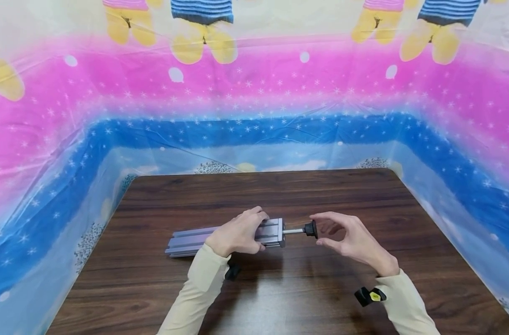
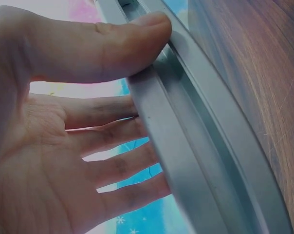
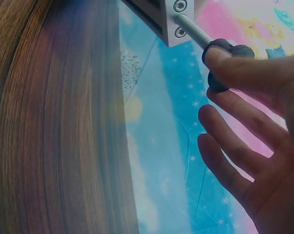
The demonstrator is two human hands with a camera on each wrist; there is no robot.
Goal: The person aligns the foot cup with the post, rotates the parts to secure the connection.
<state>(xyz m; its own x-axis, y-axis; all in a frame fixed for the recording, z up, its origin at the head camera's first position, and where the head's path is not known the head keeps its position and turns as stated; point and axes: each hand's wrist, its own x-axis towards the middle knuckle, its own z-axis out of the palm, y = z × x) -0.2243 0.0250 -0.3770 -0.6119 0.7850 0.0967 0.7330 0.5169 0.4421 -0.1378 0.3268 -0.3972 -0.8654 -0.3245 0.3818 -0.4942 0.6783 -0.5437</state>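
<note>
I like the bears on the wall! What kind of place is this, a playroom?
More likely a small makeshift work corner than a playroom. A wooden table is walled in by a cartoon plastic sheet, and on it two hands work on an aluminium rail with a black knob.

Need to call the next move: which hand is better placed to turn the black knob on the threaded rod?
Right. The right hand already has fingertips on the black knob, while the left hand grips the aluminium profile, steadying it.
</note>
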